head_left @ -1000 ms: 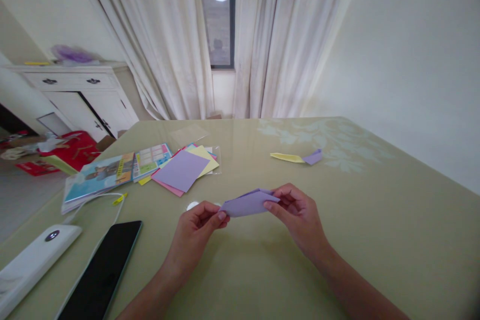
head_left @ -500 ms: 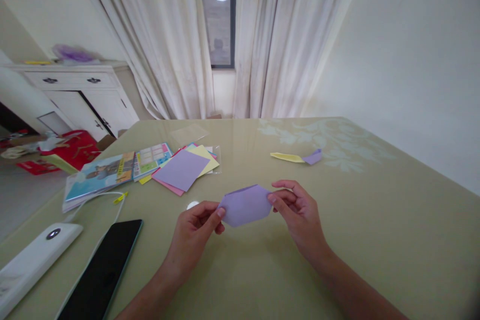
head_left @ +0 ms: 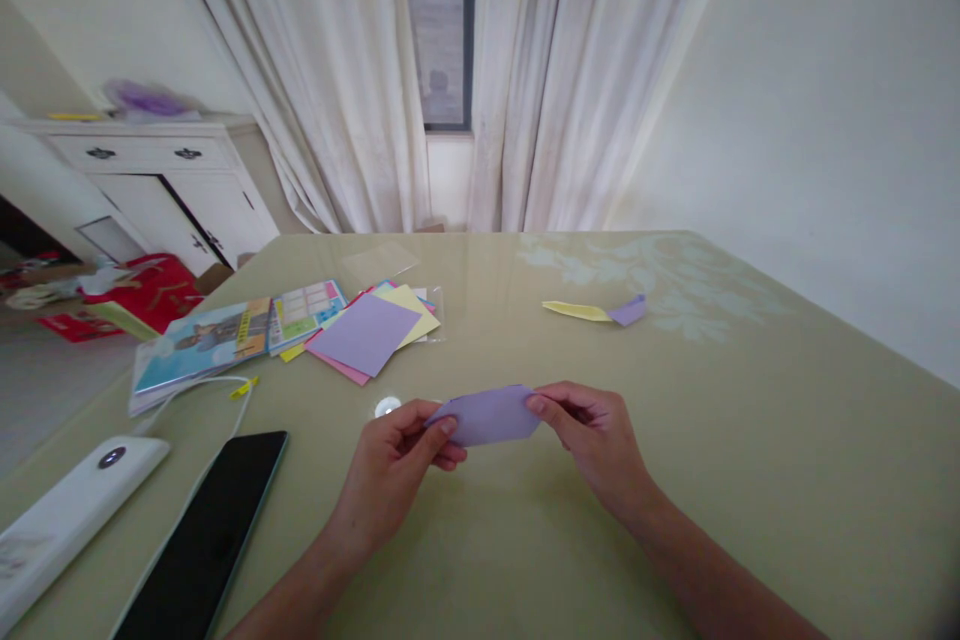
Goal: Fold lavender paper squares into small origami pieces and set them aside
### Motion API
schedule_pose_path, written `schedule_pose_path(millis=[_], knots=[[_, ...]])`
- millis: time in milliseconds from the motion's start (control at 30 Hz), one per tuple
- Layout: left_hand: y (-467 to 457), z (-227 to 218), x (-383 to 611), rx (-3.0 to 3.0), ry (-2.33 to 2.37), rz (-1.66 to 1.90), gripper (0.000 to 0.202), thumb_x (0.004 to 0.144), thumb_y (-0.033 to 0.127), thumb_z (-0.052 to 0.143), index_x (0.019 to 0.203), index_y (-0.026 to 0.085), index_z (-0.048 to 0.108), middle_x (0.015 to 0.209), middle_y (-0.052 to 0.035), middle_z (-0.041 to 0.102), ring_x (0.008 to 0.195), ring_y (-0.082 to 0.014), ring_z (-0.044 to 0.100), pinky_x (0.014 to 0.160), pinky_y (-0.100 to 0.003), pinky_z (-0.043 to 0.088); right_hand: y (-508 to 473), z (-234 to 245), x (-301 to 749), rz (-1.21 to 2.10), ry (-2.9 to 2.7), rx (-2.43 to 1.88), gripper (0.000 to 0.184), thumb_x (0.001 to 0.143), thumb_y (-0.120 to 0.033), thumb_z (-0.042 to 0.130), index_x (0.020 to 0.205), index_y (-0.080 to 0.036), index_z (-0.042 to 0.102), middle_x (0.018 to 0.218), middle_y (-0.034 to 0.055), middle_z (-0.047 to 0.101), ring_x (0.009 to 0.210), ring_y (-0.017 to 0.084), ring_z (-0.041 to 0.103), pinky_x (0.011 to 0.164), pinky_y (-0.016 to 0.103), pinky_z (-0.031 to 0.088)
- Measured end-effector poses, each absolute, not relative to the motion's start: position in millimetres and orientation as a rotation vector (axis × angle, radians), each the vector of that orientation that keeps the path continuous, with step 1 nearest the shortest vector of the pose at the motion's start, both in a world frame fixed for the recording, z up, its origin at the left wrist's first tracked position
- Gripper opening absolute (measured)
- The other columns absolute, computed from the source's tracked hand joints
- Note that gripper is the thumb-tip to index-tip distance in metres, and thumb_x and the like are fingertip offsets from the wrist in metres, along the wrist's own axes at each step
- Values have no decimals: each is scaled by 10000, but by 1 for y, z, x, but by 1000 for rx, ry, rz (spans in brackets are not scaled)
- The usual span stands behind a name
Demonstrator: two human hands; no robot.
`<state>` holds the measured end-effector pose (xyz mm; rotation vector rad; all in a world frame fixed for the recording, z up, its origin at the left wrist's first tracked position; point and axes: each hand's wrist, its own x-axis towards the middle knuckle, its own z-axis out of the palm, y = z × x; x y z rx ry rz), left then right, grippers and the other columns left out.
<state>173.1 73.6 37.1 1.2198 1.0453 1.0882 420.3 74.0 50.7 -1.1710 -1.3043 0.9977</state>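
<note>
text: none legible | booklets (head_left: pixel 225 345): print too small and blurred to read

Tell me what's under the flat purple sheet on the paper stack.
Under the purple sheet, a yellow sheet and a pink sheet poke out at the edges. Their middles are covered, so the sheet count is unclear.

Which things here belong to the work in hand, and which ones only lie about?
In use: purple folded paper, pinched between left hand and right hand; likely the coloured sheets too.
Lying about: black phone, white device, booklets.
</note>
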Motion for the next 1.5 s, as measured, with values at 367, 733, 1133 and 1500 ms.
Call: schedule_pose_path(millis=[367,733,1133,1500], knots=[[71,35,171,1235,989,1021,383,940,538,776,1013,166,833,880,-69,844,831,-252,839,775,-345,713,73,52,422,892,-1377,-1151,201,878,-422,831,819,-238,886,695,43,776,635,177,637,586,265,480],[71,25,168,1460,1081,1252,215,1071,414,610,1190,244,555,1002,-33,816,842,-203,821,704,-313,680,80,49,424,995,-1332,-1163,307,880,-499,818,862,-193,816,609,-8,629,533,126,510,490,235,380],[77,28,165,2265,1154,1504,248,1048,260,662,1295,242,652,1031,-32,770,752,-139,729,765,-257,631,77,47,420,1042,-1332,-1143,343,948,-531,740,996,-193,767,676,2,643,613,154,585,553,255,454],[74,30,161,2315,1072,1545,377,1005,122,707,1356,257,675,1137,-61,804,1007,-182,784,906,-265,628,73,40,420,725,-1538,-1115,137,1048,-382,646,1056,-247,623,916,16,659,768,169,618,669,277,512]])
